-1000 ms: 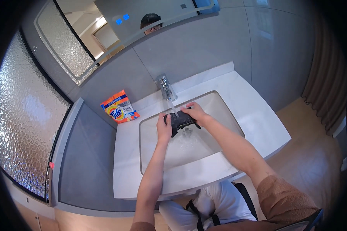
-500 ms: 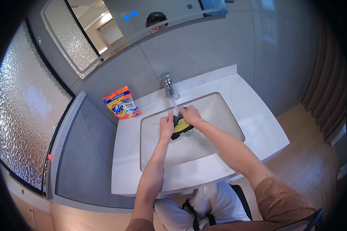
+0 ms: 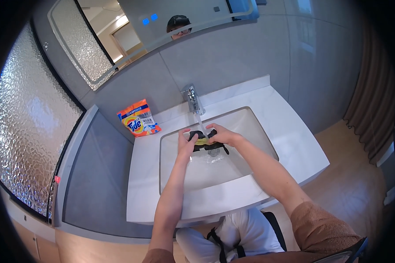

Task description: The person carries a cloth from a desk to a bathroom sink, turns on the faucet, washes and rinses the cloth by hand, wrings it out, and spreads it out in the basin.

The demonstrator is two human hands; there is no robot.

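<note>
Over the white basin, a soft-looking black-and-yellow item is held under running water. Its exact kind I cannot make out; a short black strap end hangs from its right side. My left hand grips the left end, thumb on top. The other end is pinched by my right hand, whose fingers curl over the black edge. From the chrome faucet a thin stream of water falls onto the item between my hands. Below it, the drain shows, with water splashing around it.
An orange, blue and white plastic bag stands on the countertop at the back left. Behind are a grey tiled wall and a mirror. A textured glass panel is on the left, a brown curtain on the right.
The item has been turned and bunched up between my hands, showing less yellow, and its strap end now hangs out. My right hand has shifted slightly right and down.
</note>
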